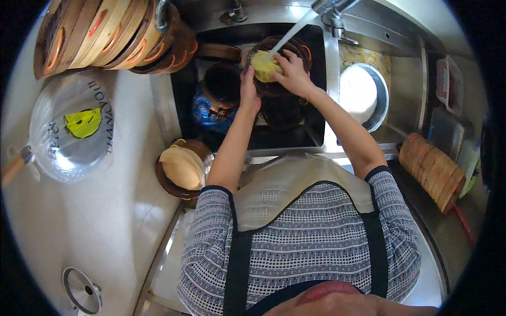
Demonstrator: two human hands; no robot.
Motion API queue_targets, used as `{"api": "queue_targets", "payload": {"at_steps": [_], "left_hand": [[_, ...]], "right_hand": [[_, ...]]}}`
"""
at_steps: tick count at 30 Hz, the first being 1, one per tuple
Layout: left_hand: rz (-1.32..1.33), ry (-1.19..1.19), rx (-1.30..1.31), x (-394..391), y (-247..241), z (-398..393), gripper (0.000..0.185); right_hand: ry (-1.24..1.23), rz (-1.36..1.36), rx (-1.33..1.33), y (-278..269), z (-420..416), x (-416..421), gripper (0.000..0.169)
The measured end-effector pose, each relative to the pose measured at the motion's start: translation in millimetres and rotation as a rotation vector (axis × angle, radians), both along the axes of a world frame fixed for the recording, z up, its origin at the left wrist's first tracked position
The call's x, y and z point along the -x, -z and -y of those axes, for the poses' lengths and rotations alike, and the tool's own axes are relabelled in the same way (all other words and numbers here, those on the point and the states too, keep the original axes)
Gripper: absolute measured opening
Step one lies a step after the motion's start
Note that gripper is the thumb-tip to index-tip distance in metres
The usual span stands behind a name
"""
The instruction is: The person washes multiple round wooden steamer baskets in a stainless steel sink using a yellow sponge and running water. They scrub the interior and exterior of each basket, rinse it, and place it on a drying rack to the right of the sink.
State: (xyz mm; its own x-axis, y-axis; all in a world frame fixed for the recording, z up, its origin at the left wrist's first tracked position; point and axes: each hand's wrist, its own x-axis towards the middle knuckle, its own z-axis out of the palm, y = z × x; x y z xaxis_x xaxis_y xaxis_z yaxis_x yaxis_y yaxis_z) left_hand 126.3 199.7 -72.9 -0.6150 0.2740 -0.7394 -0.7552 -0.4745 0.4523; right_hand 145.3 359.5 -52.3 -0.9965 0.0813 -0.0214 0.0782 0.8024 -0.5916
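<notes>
Water from the faucet (325, 7) runs onto a crumpled yellow cloth-like thing (265, 65) above the dark sink (292, 138). My left hand (250, 91) holds it at its left edge, with the thumb up and the other fingers mostly hidden. From the right, my right hand (295, 75) has its fingers spread over it. Just behind and below is a dark round steamer basket (304, 49) with orange ties, partly hidden by my hands. Another round dark basket (222, 85) stands tilted in the sink, left of my left hand, beside blue plastic (209, 114).
Stacked wooden steamer rings (106, 35) rise at upper left. A tied plastic bag (75, 130) lies on the left counter. By my left elbow stands a basket with tan liners (182, 168). Right of the sink are a metal pot (361, 94) and more stacked rings (433, 172).
</notes>
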Motion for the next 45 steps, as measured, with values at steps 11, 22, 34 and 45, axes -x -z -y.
{"api": "queue_targets", "payload": {"at_steps": [11,22,34,45], "left_hand": [[-0.101,0.014,0.211,-2.1,2.3,-12.4,0.067],[-0.142,0.09,0.461,-6.7,0.8,-33.8,0.066],[-0.185,0.08,0.518,-5.9,-17.5,-38.2,0.069],[-0.212,-0.017,0.729,-7.7,1.0,-49.6,0.058]], "right_hand": [[-0.304,-0.049,0.224,-11.4,20.9,13.3,0.041],[-0.286,-0.06,-0.272,-25.0,-64.9,42.0,0.038],[-0.62,-0.153,-0.108,-12.0,-42.6,45.4,0.034],[-0.248,0.462,-0.252,-57.6,-23.1,-9.4,0.042]]}}
